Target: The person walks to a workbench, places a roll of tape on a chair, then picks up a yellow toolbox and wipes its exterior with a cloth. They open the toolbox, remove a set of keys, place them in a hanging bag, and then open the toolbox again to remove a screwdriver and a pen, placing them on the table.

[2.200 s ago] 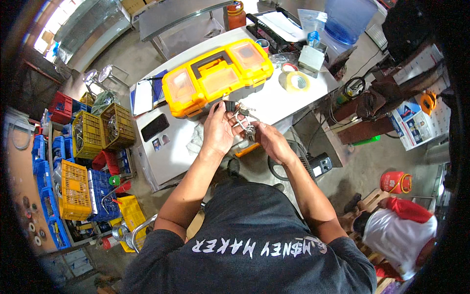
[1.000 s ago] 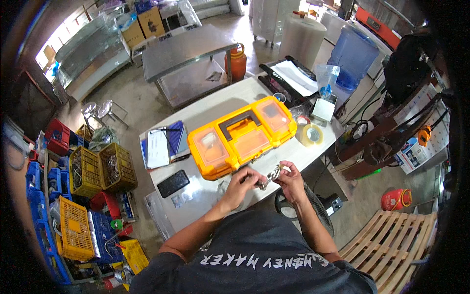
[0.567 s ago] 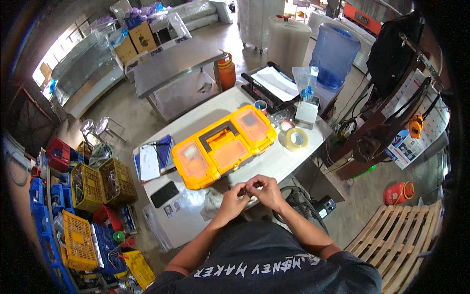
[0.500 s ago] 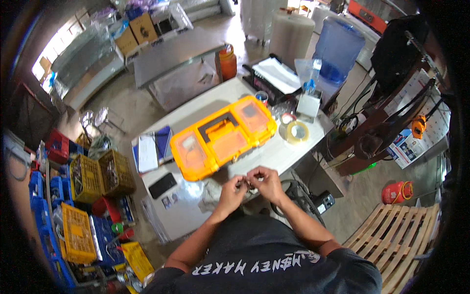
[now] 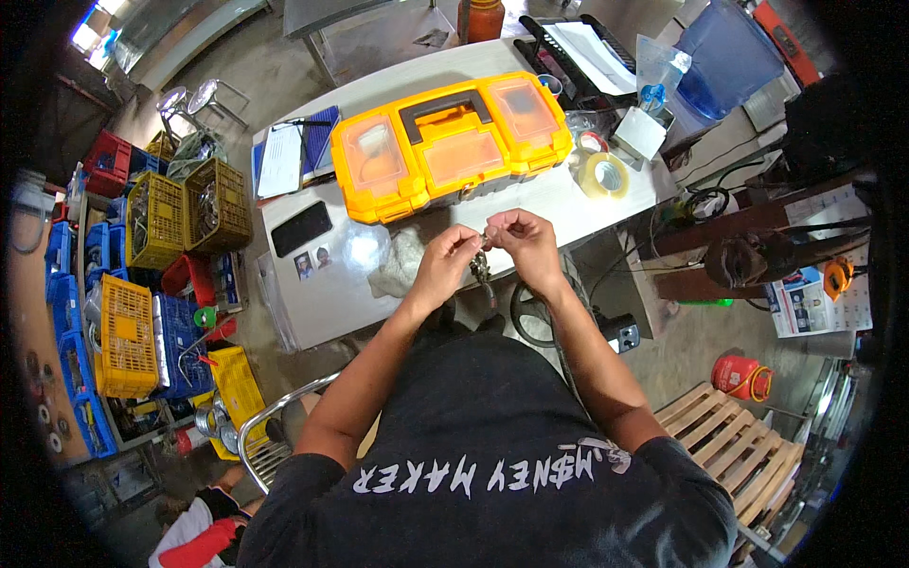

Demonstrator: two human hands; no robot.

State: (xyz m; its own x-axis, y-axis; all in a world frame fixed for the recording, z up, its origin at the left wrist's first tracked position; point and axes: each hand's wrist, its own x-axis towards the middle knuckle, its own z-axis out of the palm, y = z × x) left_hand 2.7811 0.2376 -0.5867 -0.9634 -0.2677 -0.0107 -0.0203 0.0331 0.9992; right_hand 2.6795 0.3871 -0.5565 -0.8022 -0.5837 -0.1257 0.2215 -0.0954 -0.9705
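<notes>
Nearest is the person's dark shirt (image 5: 483, 398). In front of it, the left hand (image 5: 443, 268) and the right hand (image 5: 532, 252) meet. The fingers of both are pinching the upper end of a bunch of keys (image 5: 479, 268); which small piece each one grips, I cannot tell.

The bunch hangs between the hands, seen against the near edge of the pale surface (image 5: 331, 317). Its long axis runs from the fingertips toward the person, and the lower end points at the body, slightly to the right. It looks like a tight cluster of dull silver and dark metal, with one longer reddish-brown piece at the bottom. Single keys are too small to make out.

Farther on the surface are a crumpled pale cloth (image 5: 398, 268), a black phone (image 5: 301, 229), a yellow toolbox (image 5: 461, 157) and, right of it, a tape roll (image 5: 589, 180).
</notes>
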